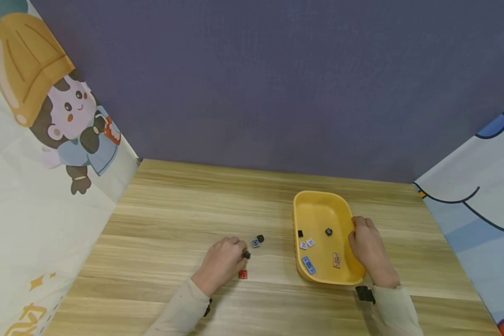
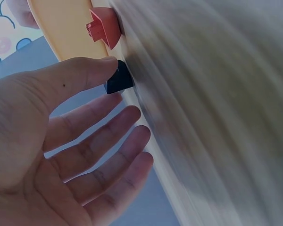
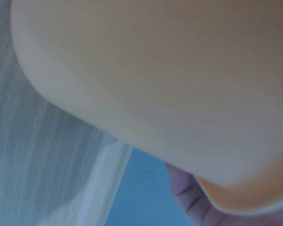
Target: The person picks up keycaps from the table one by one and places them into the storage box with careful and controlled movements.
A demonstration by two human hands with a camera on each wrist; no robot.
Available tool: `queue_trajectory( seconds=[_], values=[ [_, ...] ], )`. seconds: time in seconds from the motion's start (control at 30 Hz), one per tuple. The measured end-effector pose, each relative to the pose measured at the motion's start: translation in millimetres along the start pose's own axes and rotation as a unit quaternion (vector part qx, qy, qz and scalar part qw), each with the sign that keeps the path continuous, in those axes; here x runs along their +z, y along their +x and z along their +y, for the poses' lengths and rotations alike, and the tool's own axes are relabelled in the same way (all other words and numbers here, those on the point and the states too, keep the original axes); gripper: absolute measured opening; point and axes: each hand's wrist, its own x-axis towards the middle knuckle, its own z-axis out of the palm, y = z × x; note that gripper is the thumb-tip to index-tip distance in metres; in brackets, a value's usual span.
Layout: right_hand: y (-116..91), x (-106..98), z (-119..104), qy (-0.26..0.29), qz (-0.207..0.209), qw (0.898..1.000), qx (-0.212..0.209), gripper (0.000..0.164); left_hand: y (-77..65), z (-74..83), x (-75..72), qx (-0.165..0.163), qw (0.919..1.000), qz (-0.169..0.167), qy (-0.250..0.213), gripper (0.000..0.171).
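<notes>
My left hand [image 1: 223,261] pinches a black keycap [image 2: 120,78] between thumb and forefinger, low over the wooden table. The other fingers are spread in the left wrist view. Just beside this hand lies a red keycap [image 1: 243,274], its stem showing in the left wrist view. A blue-grey keycap [image 1: 255,243] and another black keycap [image 1: 260,238] lie touching or nearly so beyond the fingertips. With my right hand [image 1: 367,247] I grip the right rim of a yellow plastic tray [image 1: 319,198]; its outer wall fills most of the right wrist view.
Inside the tray lie a long blue keycap [image 1: 308,264], an orange-pink keycap [image 1: 337,260], two pale keycaps [image 1: 310,242] and two black ones [image 1: 329,231]. A dark panel [image 1: 252,93] stands behind the table [image 1: 185,186]; printed cloths [image 1: 88,205] flank it.
</notes>
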Motion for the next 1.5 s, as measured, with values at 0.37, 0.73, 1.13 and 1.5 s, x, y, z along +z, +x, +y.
queue_trajectory(
  seconds=[0.37,0.73,1.13,1.5],
  values=[
    [0.0,-0.8,-1.5,0.000,-0.014,1.000,0.007,0.034,0.3,0.3,0.0,0.001,1.0000,0.003,0.007,0.016],
    [-0.8,-0.6,-1.1,-0.001,-0.003,1.000,0.004,0.033,0.8,1.3,-0.7,-0.004,0.9999,0.004,0.012,0.012],
    [-0.3,-1.3,-1.9,-0.001,-0.001,1.000,0.006,0.033,5.3,4.3,-9.6,0.015,0.9994,0.023,0.019,0.013],
    [0.3,-2.3,-1.8,0.000,-0.010,1.000,0.010,0.033,20.1,14.6,-34.6,0.054,0.9954,0.063,0.047,0.016]
  ],
)
